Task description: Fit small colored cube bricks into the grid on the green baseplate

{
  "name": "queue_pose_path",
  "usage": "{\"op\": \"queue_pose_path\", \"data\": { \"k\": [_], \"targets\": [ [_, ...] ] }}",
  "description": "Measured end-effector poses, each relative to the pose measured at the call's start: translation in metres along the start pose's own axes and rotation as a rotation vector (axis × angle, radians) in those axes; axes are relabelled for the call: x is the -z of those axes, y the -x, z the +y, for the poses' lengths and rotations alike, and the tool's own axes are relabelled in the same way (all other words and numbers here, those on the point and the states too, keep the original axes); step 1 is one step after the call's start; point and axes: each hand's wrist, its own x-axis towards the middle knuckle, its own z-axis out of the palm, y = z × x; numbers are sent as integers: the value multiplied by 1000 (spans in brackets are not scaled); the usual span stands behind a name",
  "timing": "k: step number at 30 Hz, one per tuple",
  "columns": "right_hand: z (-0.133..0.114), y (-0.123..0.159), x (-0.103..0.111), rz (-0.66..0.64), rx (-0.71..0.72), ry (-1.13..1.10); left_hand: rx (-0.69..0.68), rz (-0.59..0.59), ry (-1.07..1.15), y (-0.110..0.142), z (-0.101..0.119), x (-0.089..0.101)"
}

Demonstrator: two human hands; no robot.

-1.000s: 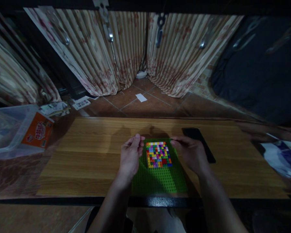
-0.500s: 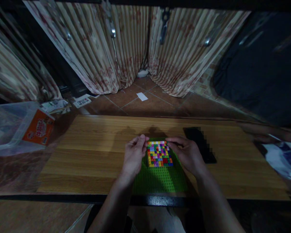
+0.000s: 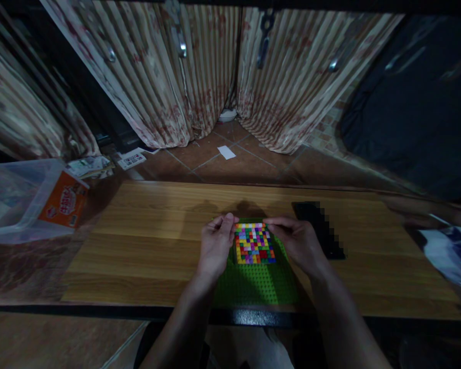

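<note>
A block of many-coloured toy bricks (image 3: 255, 247) covers the far part of a green studded baseplate (image 3: 258, 287). Along its far edge runs a narrow strip of toy bricks (image 3: 250, 225) in yellow, pink and white. My left hand (image 3: 216, 245) is closed, thumb and fingers pinching the strip's left end. At the right end my right hand (image 3: 296, 240) pinches it the same way. Whether the strip is pressed onto the plate or held just above it, I cannot tell. Both hands partly cover the plate's sides.
The baseplate lies at the near edge of a wooden table (image 3: 138, 241). A flat black object (image 3: 314, 223) rests right of my right hand. Left of the table stands a clear plastic bin (image 3: 19, 205) with an orange label. Striped curtains (image 3: 207, 77) hang beyond, and paper (image 3: 226, 152) lies on the floor.
The whole view has shifted slightly. Both hands keep their pinch at the two ends of the brick strip, with little other visible movement.
</note>
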Motion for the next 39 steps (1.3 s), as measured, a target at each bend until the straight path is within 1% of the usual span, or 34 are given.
{"op": "queue_pose_path", "data": {
  "k": [8, 12, 15, 18, 21, 22, 23, 25, 28, 30, 33, 36, 39],
  "targets": [
    [-2, -2, 0, -7, -91, -36, -5, 9, 24, -1, -3, -1],
    [1, -2, 0, -25, -97, -52, 15, 0, 80, -1, -3, 0],
    [6, -2, 1, -6, -72, -87, 60, -41, 236, -1, 1, 2],
    [6, -1, 3, 79, -19, -122, 157, -75, 483, -2, 9, 4],
    [-6, 3, 1, 191, 70, -109, 207, -76, 664, 0, 17, 2],
    [-13, 6, -2, 197, 107, -94, 202, -75, 703, 1, 19, 1],
    [-20, 10, -6, 167, 153, -75, 197, -77, 731, 2, 21, 0],
    [-34, 20, -16, 54, 238, -20, 195, -100, 757, 6, 24, -2],
    [-49, 33, -34, -111, 328, 85, 193, -148, 730, 12, 25, -4],
    [-53, 38, -45, -129, 359, 137, 181, -171, 696, 14, 25, -5],
    [-52, 40, -55, -95, 370, 203, 164, -202, 648, 16, 22, -5],
    [-50, 39, -58, -65, 376, 255, 153, -217, 607, 17, 20, -5],
    [-49, 38, -56, -79, 356, 249, 158, -205, 607, 17, 19, -6]
  ]
}}
